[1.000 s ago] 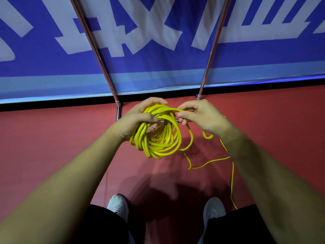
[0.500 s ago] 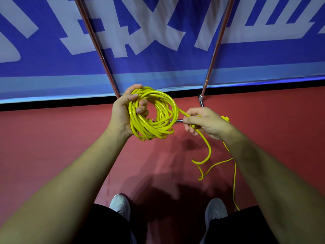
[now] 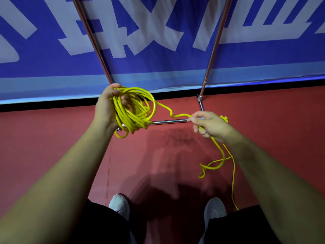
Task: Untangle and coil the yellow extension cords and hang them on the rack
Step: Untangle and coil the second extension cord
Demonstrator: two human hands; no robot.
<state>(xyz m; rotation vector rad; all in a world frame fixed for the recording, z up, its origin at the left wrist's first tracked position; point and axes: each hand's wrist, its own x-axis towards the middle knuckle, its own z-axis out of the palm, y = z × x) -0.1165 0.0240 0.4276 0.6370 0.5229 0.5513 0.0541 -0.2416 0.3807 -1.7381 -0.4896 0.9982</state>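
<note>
My left hand (image 3: pixel 105 108) grips a coil of yellow extension cord (image 3: pixel 135 110), several loops held upright in front of the rack. A loose strand (image 3: pixel 174 114) runs from the coil to my right hand (image 3: pixel 209 126), which pinches it out to the right. Below that hand the free cord tail (image 3: pixel 223 159) droops in a loop and trails down to the floor. A yellow plug end (image 3: pixel 224 118) peeks out behind my right hand. The metal rack shows as two slanted poles (image 3: pixel 91 37) (image 3: pixel 215 44) and a low crossbar (image 3: pixel 168 121).
A blue banner with large white characters (image 3: pixel 158 32) hangs behind the rack. The floor (image 3: pixel 52 138) is red. My two white shoes (image 3: pixel 119 205) (image 3: pixel 214 208) stand below, near the trailing cord.
My right hand has slid away from the coil to the right, drawing out a length of cord. My left hand has raised and turned the coil. The hanging tail is shorter.
</note>
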